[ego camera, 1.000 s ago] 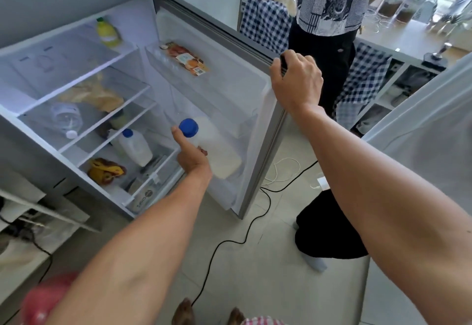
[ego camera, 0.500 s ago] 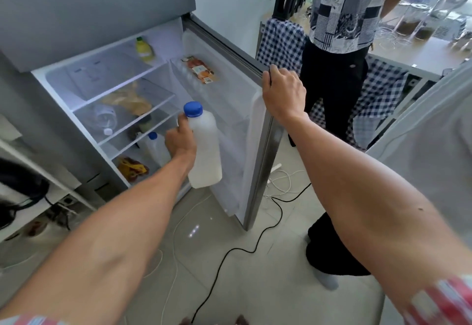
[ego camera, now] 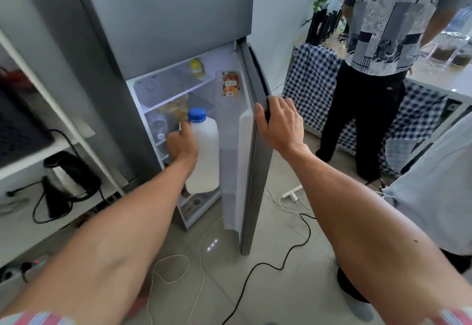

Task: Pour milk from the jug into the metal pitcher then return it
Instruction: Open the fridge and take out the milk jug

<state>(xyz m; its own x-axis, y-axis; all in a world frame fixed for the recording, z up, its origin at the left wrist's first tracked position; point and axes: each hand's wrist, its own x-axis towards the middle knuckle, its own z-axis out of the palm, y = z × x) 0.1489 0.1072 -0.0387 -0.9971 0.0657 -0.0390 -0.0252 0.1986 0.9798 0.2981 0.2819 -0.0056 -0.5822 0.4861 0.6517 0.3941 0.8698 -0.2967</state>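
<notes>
1. Jug (ego camera: 204, 153) of milk, blue-capped and nearly full, is now held upright in front of the fridge door (ego camera: 255, 161), clear of the door shelf where it stood a second ago.
2. It is gripped by the left hand (ego camera: 182, 145), whose fingers are wrapped around the handle side just below the cap.
3. The right hand (ego camera: 279, 125) is still clamped over the top edge of the fridge door, and the door has been swung much further toward shut than half a second ago, so only a narrow view of the shelves remains.
4. The fetching step is judged almost complete; closing the door comes next.
5. No metal pitcher is seen near the fridge door, so pouring has not begun and the jug must be carried elsewhere.
6. A black cable (ego camera: 265, 268) lies on the floor below the fridge door and could be tripped over.
</notes>
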